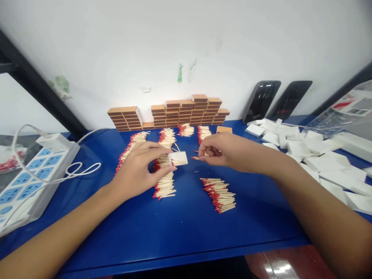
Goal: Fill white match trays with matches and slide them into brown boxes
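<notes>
My left hand pinches a small white matchbox tray between thumb and fingers; a few red-tipped matches lie inside it. To its right, my right hand has its fingertips closed on matches, whose red heads point left toward the tray. How many it holds I cannot make out. Under and behind the left hand runs a row of matches. Another pile of matches lies on the blue table, nearer to me than the right hand. Smaller bunches of matches sit farther back.
Stacked matchboxes line the wall. An orange-brown box piece lies behind my right hand. White trays are heaped at right, with two dark phones leaning behind. A power strip with white cable stands at left.
</notes>
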A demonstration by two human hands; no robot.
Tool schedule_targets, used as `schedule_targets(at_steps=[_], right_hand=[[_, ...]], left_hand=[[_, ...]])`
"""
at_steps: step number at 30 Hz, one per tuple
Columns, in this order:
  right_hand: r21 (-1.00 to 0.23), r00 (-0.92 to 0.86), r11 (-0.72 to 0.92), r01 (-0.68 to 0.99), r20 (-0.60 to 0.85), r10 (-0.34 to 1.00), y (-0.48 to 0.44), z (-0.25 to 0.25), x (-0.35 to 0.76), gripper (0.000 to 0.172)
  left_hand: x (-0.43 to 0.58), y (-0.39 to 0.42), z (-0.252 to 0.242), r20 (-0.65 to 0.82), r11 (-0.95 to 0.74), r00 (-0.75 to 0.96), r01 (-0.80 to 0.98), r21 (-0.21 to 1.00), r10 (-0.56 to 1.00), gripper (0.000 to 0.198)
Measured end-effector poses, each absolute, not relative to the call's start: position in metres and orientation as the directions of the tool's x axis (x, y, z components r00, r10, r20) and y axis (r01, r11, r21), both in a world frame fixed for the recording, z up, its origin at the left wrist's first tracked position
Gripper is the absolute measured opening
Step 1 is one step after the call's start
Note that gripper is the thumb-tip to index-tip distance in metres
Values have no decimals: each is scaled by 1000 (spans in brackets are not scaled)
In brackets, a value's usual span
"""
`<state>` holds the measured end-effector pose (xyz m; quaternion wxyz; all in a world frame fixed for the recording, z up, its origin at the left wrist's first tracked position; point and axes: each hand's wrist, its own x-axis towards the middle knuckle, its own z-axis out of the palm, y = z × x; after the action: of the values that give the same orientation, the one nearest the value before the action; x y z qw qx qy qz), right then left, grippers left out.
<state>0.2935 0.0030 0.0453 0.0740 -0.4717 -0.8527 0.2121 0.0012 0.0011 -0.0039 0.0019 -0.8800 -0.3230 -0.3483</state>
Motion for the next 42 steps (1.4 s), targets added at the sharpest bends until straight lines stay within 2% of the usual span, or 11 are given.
schedule_targets(at_steps=[6, 12, 17, 24, 34, 39, 40, 42], right_hand=[[-496, -577, 516, 699, 35, 816, -5, 47, 281, 17], [-413, -583, 593, 691, 167, 795, -11, 35, 258, 14], [-332, -574, 599, 728, 183, 799, -12, 25, 248, 12], [-339, -561, 596, 728, 205, 802, -12, 26, 252, 24], [-370, -598, 675, 638, 315, 737, -6, 23, 258, 22], [-268, -462, 574, 773, 383, 800, 9, 40, 288, 23], [-231, -442, 542, 808, 371, 817, 13, 43, 296, 21], [-200, -441, 492, 847, 253, 861, 20, 46, 310, 19]], left_hand=[[9, -5, -2, 591, -799, 567, 546, 251, 574, 35], [11, -9, -1, 617, -816, 567, 528, 235, 545, 37], [10, -8, -3, 617, -811, 568, 544, 215, 545, 36], [10, -8, 0, 622, -813, 564, 538, 222, 543, 36], [9, -8, 3, 625, -800, 549, 559, 219, 555, 35], [5, -4, 1, 641, -784, 525, 586, 205, 560, 35], [4, -3, 0, 643, -781, 520, 591, 204, 562, 35], [3, -3, 0, 644, -775, 515, 598, 203, 566, 34]])
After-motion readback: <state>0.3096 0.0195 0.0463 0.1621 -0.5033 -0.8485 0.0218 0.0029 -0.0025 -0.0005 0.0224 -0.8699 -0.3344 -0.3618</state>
